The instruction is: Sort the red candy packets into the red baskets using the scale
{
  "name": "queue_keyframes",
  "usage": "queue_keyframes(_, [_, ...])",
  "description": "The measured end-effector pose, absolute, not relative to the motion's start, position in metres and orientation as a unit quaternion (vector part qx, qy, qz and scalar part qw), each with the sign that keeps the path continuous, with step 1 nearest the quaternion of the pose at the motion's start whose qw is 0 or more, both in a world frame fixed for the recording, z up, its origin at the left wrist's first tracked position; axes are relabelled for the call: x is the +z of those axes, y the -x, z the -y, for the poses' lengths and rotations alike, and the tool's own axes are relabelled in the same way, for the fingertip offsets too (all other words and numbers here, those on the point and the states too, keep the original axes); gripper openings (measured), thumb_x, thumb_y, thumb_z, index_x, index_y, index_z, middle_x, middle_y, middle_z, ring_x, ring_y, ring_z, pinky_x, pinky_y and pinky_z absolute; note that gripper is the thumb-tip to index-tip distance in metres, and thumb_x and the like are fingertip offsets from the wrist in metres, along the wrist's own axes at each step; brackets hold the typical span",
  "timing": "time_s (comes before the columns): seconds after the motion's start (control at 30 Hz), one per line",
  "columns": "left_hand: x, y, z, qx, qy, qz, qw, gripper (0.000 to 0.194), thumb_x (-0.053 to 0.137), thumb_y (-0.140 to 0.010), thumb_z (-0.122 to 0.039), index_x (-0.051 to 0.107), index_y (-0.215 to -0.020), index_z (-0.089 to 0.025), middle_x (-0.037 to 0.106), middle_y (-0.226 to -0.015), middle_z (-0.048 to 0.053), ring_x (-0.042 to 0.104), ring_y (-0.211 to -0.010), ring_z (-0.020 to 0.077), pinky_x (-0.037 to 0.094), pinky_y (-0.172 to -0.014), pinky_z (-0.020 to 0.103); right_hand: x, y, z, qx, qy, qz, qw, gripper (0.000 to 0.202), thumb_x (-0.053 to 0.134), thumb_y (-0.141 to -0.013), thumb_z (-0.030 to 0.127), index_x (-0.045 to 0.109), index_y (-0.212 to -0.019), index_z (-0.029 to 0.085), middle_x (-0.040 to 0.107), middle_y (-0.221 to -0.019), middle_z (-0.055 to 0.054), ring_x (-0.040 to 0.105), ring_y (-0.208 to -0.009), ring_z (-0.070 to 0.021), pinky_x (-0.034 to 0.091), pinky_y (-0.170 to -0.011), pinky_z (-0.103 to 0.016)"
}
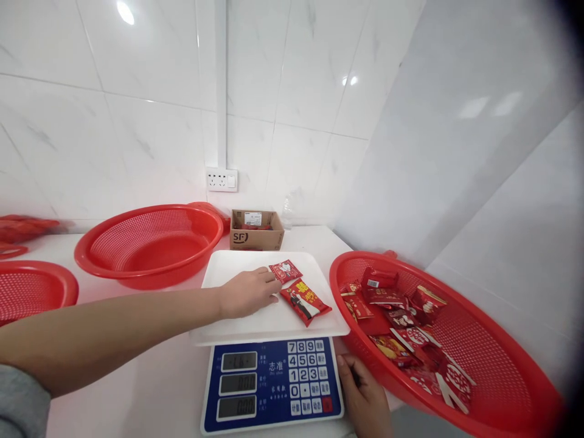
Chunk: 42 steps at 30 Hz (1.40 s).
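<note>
My left hand reaches over the white weighing tray, fingers stretched out and thumb apart. Its fingertips touch or nearly touch a small red packet with a white picture. Just below that lies a larger red and yellow snack packet. The tray sits on a blue electronic scale with number keys and three small displays. At the scale's right side is my right hand, its fingers bent and closed against the edge; part of their grip is hidden.
A red perforated basket holding several red snack packets stands at right, tilted in view. Another red basket is at back left, a third at the left edge. Behind the tray stands a cardboard box against the tiled wall.
</note>
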<state>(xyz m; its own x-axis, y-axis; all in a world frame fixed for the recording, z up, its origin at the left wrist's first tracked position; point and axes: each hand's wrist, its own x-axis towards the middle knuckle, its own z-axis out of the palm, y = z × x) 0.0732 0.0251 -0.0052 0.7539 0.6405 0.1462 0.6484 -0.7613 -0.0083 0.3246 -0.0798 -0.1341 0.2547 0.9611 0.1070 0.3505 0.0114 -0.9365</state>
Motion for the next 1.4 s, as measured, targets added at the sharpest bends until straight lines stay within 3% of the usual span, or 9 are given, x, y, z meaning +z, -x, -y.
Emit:
queue_keyframes(0.4, [0.038,0.002,-0.062,-0.15,0.81,0.564,0.054,0.032,0.027,-0.094,-0.028,0.057,-0.101,-0.023,0.062,-0.108,0.006,0.06,-0.096,0.0226,0.048,-0.072,0.032,-0.141,-0.323,0.081,0.302,0.613,0.517,0.515,0.043,0.053,-0.078,0.06,0.064,-0.068,0.02,0.066,-0.061,-0.003,0.061,-0.057,-0.0189,0.049,-0.053,-0.026])
queue_keyframes(0.63, [0.033,0.044,-0.07,-0.09,0.753,0.651,0.04,0.041,0.033,-0.09,-0.044,0.06,-0.103,-0.016,0.057,-0.119,0.018,0.05,-0.113,0.0381,0.047,-0.08,0.048,-0.135,-0.316,0.085,0.296,0.609,0.486,0.552,0.044,0.057,-0.075,0.062,0.063,-0.065,0.02,0.066,-0.06,-0.002,0.06,-0.056,-0.0184,0.048,-0.054,-0.026])
queue_keyframes(0.73, [0.022,0.029,-0.066,-0.077,0.78,0.62,0.02,0.048,0.034,-0.091,-0.048,0.056,-0.116,-0.014,0.05,-0.133,0.02,0.036,-0.129,0.0383,0.035,-0.099,0.054,-0.136,-0.317,0.084,0.303,0.61,0.491,0.543,0.045,0.056,-0.075,0.063,0.062,-0.066,0.019,0.065,-0.06,-0.002,0.06,-0.057,-0.0184,0.048,-0.054,-0.026])
queue_keyframes(0.83, [0.009,-0.006,-0.056,-0.068,0.833,0.549,-0.019,0.056,0.036,-0.091,-0.05,0.045,-0.132,-0.014,0.035,-0.148,0.017,0.019,-0.141,0.0305,0.023,-0.111,0.046,-0.141,-0.321,0.082,0.309,0.611,0.502,0.528,0.045,0.054,-0.076,0.063,0.062,-0.067,0.019,0.065,-0.061,-0.002,0.061,-0.058,-0.0185,0.048,-0.055,-0.026])
queue_keyframes(0.93, [-0.003,-0.051,-0.045,-0.05,0.871,0.483,-0.073,0.068,0.038,-0.088,-0.06,0.031,-0.143,-0.021,0.029,-0.153,0.013,0.024,-0.141,0.0266,0.027,-0.11,0.044,-0.146,-0.324,0.08,0.309,0.607,0.511,0.524,0.044,0.053,-0.078,0.061,0.062,-0.069,0.019,0.066,-0.062,-0.003,0.061,-0.059,-0.0189,0.048,-0.056,-0.026])
queue_keyframes(1.07, [-0.014,-0.107,-0.041,-0.053,0.886,0.45,-0.1,0.086,0.036,-0.077,-0.078,0.021,-0.146,-0.03,0.018,-0.156,0.014,0.016,-0.141,0.0383,0.021,-0.104,0.066,-0.145,-0.324,0.081,0.31,0.601,0.522,0.52,0.041,0.052,-0.08,0.058,0.061,-0.067,0.02,0.065,-0.061,-0.002,0.06,-0.058,-0.0183,0.048,-0.056,-0.025])
queue_keyframes(1.17, [-0.017,-0.134,-0.044,-0.062,0.896,0.428,-0.096,0.079,0.037,-0.077,-0.077,0.035,-0.141,-0.031,0.027,-0.153,0.014,0.02,-0.139,0.0395,0.02,-0.101,0.069,-0.144,-0.323,0.081,0.304,0.601,0.521,0.524,0.042,0.052,-0.08,0.058,0.06,-0.065,0.02,0.064,-0.059,-0.001,0.059,-0.058,-0.018,0.047,-0.055,-0.025])
queue_keyframes(1.27, [-0.018,-0.147,-0.046,-0.086,0.905,0.409,-0.076,0.068,0.037,-0.081,-0.072,0.046,-0.132,-0.028,0.047,-0.139,0.012,0.037,-0.129,0.0357,0.028,-0.1,0.06,-0.143,-0.322,0.08,0.305,0.6,0.52,0.526,0.043,0.051,-0.08,0.059,0.06,-0.065,0.02,0.063,-0.059,-0.001,0.059,-0.057,-0.0181,0.047,-0.054,-0.025])
queue_keyframes(1.4, [-0.017,-0.151,-0.047,-0.116,0.903,0.41,-0.05,0.068,0.037,-0.08,-0.072,0.053,-0.122,-0.022,0.058,-0.12,0.014,0.048,-0.112,0.0346,0.039,-0.091,0.052,-0.142,-0.322,0.081,0.302,0.61,0.518,0.518,0.042,0.051,-0.081,0.058,0.059,-0.066,0.02,0.062,-0.059,-0.001,0.058,-0.058,-0.0178,0.047,-0.055,-0.025])
